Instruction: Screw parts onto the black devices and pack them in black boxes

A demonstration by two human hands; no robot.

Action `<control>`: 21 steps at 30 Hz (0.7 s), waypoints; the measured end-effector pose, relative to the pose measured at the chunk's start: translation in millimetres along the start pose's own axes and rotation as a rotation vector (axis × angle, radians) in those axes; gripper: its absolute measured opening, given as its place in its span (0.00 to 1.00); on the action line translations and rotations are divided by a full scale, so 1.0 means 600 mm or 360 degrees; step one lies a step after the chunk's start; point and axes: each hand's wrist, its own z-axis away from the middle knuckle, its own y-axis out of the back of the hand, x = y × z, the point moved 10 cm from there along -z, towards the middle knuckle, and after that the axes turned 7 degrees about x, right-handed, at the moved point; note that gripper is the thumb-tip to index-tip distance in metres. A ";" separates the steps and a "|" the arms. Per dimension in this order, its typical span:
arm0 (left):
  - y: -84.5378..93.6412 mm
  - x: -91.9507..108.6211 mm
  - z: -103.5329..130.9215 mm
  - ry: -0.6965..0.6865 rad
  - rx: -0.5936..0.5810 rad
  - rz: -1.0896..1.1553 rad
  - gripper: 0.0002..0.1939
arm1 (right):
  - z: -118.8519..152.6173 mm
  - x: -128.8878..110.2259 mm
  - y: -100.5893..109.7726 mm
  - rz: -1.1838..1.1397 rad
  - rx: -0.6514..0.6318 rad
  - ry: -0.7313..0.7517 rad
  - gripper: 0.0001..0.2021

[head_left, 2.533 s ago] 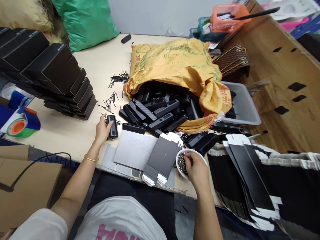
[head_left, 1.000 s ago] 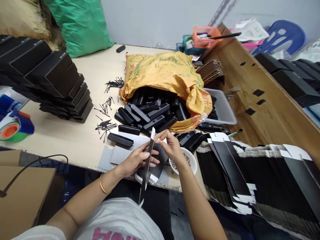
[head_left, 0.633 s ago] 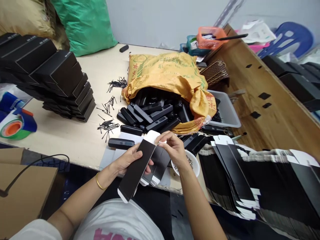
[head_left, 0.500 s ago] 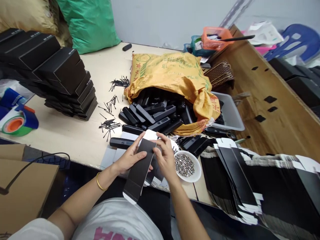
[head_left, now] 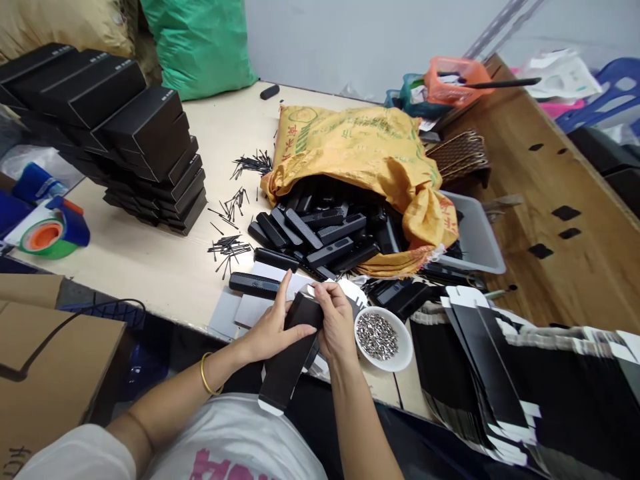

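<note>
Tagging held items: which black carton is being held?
The slanted carton between the left-hand grip and the right-hand grip, white end flap toward the shirt. Neither grip touches the stacked cartons on the left or the flattened cartons on the right.

Green sack point(head_left: 200, 50) being backed by a pale wall point(head_left: 320, 50), orange basket point(head_left: 453, 93) being overlapped by a black stick point(head_left: 507, 84), cardboard box point(head_left: 60, 393) being crossed by a black cable point(head_left: 19, 374), blue chair point(head_left: 613, 100) being seen beyond a wooden panel point(head_left: 525, 153).
</note>
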 end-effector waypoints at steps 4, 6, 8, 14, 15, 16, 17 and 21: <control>0.015 0.005 -0.006 0.0023 0.0012 -0.0024 0.52 | 0.015 -0.007 -0.008 0.0078 0.0005 0.0180 0.14; 0.024 0.002 -0.011 0.0075 0.0018 0.0052 0.51 | 0.027 -0.010 -0.009 0.0135 -0.0017 0.0301 0.12; 0.035 -0.002 -0.008 0.0078 0.0044 0.0082 0.45 | 0.031 -0.002 -0.004 0.0144 0.0008 0.0288 0.12; 0.046 0.061 0.069 -0.0874 0.0028 -0.0611 0.34 | 0.013 0.023 -0.029 0.0158 0.0087 0.0120 0.12; 0.060 0.075 0.084 -0.1023 0.0148 -0.0713 0.32 | 0.013 0.021 -0.058 0.0322 -0.0048 0.0204 0.12; 0.083 0.085 0.095 -0.1082 0.0313 -0.0765 0.31 | 0.016 0.019 -0.089 0.0544 -0.0196 0.0337 0.11; 0.115 0.091 0.099 -0.1036 0.0512 -0.0791 0.30 | 0.020 0.018 -0.119 0.0804 -0.0333 0.0503 0.10; 0.248 0.072 0.092 -0.0276 0.1044 -0.1146 0.31 | 0.012 0.045 -0.169 0.1661 -0.0666 0.0959 0.15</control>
